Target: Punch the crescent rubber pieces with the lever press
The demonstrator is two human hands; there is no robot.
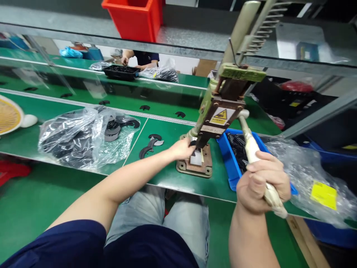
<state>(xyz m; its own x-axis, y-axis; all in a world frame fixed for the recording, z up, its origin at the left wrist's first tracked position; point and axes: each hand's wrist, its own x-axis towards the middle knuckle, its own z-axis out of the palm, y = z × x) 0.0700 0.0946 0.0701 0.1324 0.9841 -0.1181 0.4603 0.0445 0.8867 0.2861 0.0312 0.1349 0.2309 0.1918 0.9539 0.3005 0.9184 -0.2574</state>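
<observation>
Head view. Left hand [182,149] at the foot of the press [223,113], palm low over the base [206,160]. Dark piece [193,143] right at the left fingertips, below and just beside the ram [203,139]; a pale plate [196,158] lies on the base, on the near side of the fingertips. Fingers bunched together, partly hidden; cannot tell whether they pinch the piece or only steady it.

Right hand [263,180] well apart from the piece, fingers wrapped round the lever [251,147], thumb folded across. Lever slants from the press down toward the wearer, its grip bound in pale wrapping.

Blue bin [232,175] on the table [164,178], between press and right-hand bag [299,160], holding black parts [237,149]. Yellow label [323,195] on that bag. Left of the press: a few curved pieces [150,147] loose on the table, then a clear bag [75,137] of dark parts. More dark pieces spaced along the far strip, one [180,114] near the press. Red bin [134,18] on the shelf [189,35]. Beyond, a co-worker's hand [126,56] above a black tray [121,73].
</observation>
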